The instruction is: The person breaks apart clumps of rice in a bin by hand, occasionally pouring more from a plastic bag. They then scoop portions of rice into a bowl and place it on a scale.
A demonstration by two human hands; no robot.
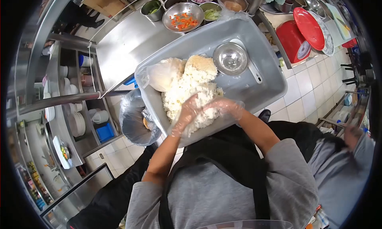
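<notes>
Both my hands wear clear plastic gloves and work in a heap of cooked white rice point(177, 94) at the near left side of a grey plastic tub point(262, 94). My left hand point(188, 111) is curled into the rice, its fingertips partly covered. Close beside it, my right hand point(225, 105) bends its fingers around rice. Behind the heap sit a clear plastic bag point(161, 76) with pale contents and a tan, compact clump of rice point(201, 63). A steel bowl point(230, 59) rests in the tub, partly over a white-handled utensil point(255, 72).
A steel bowl of chopped orange-red vegetables point(183, 18) stands on the steel counter point(119, 50) among other bowls. Below the tub's left side is a bin lined with clear plastic point(137, 117). Right are a red scale point(292, 40) and a co-worker's blurred sleeve point(338, 161).
</notes>
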